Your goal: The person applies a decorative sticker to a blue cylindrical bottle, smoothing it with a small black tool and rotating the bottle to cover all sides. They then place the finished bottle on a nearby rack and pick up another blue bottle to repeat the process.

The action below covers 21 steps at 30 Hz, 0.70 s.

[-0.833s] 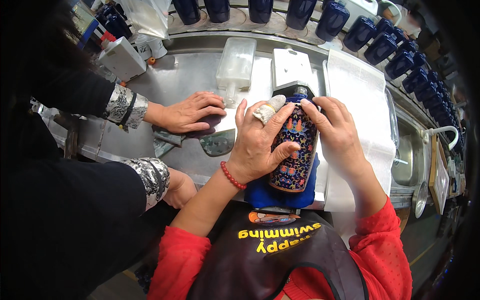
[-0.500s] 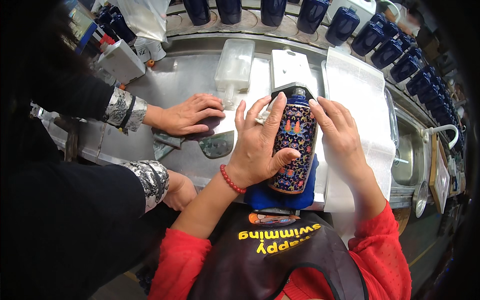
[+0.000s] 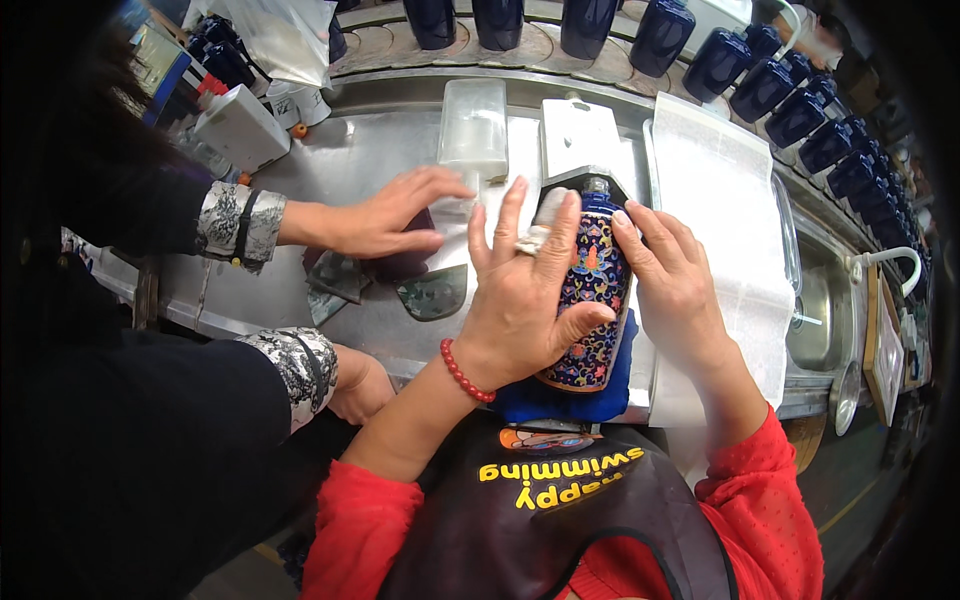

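A dark blue bottle [image 3: 592, 330] with a colourful floral pattern and a clear neck lies on a folded blue cloth [image 3: 625, 375], its neck pointing away from me. My left hand [image 3: 525, 290], with a red bead bracelet, rests along its left side. Those fingers are spread, and the thumb stretches over the pattern. Something white [image 3: 535, 238] sits at the fingers; I cannot tell whether it is a wrap or a wad. My right hand [image 3: 672, 278] lies against the bottle's right shoulder, fingers stretched out. Behind the neck stands a black angled support [image 3: 620, 183].
A co-worker's hand [image 3: 385, 222] reaches in from the left over dark green pieces [image 3: 432, 292] and a dark cloth. Beyond are a clear rectangular container [image 3: 474, 125] and a white one [image 3: 580, 138]. White paper [image 3: 715, 250] lies right, beside a sink [image 3: 815, 330]. Blue bottles [image 3: 590, 25] line a conveyor.
The bottle has turned slightly under my hands, shifting its pattern. The co-worker's hand has lifted and opened off the dark cloth. Bottles on the conveyor have moved to the right.
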Tool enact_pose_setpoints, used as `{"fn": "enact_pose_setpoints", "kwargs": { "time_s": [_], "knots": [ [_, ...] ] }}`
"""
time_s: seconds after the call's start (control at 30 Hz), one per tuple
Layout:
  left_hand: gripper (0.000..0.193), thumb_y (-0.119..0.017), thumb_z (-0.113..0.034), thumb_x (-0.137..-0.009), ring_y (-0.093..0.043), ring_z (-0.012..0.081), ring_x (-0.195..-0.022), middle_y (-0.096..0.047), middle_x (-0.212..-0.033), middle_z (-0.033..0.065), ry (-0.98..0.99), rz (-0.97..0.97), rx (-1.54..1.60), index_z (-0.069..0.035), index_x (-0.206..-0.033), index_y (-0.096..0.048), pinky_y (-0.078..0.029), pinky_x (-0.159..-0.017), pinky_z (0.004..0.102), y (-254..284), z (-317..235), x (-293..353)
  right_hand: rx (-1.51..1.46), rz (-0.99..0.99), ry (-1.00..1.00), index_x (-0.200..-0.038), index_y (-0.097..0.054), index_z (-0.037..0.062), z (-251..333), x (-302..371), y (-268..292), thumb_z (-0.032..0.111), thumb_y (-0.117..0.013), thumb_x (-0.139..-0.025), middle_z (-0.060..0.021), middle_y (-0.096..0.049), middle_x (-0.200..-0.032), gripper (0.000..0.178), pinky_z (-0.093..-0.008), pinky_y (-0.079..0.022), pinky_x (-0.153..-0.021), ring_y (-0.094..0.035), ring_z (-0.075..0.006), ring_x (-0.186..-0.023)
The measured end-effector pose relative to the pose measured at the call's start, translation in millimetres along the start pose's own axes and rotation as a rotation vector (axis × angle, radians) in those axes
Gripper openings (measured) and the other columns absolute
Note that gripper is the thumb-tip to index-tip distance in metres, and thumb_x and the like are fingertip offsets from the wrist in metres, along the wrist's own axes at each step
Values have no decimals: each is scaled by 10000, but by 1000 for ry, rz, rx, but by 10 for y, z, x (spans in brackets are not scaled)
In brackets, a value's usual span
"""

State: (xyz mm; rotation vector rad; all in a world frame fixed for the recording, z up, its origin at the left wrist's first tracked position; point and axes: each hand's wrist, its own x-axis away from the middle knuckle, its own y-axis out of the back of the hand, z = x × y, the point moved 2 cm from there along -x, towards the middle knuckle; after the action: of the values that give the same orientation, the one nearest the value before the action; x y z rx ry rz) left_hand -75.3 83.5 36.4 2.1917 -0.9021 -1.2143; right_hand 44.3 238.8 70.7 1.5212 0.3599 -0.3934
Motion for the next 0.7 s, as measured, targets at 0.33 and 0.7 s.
{"fn": "enact_pose_setpoints", "kwargs": {
  "time_s": [0.33,0.7],
  "knots": [
    [924,-388,-710,-975,-244,462,-1476,-684,-1004,249,29,12,-32,62,-1476,-465,-113,-1119,727,-29,-7,40,-15,1,-8,-1370,-605,48,9,-4,16,-42,-629,-806,-169,-603,-1364,571,-415,-462,-924,-583,-337,-1214],
    [927,-426,-716,-968,-385,393,-1377,-585,-1351,187,2,-61,-9,65,-1466,-435,-174,-1149,603,47,-46,55,-16,-1,-8,-1368,-607,45,0,5,6,-35,-633,-824,-165,-607,-1366,551,-412,-463,-926,-583,-334,-1214]
  ]
}}
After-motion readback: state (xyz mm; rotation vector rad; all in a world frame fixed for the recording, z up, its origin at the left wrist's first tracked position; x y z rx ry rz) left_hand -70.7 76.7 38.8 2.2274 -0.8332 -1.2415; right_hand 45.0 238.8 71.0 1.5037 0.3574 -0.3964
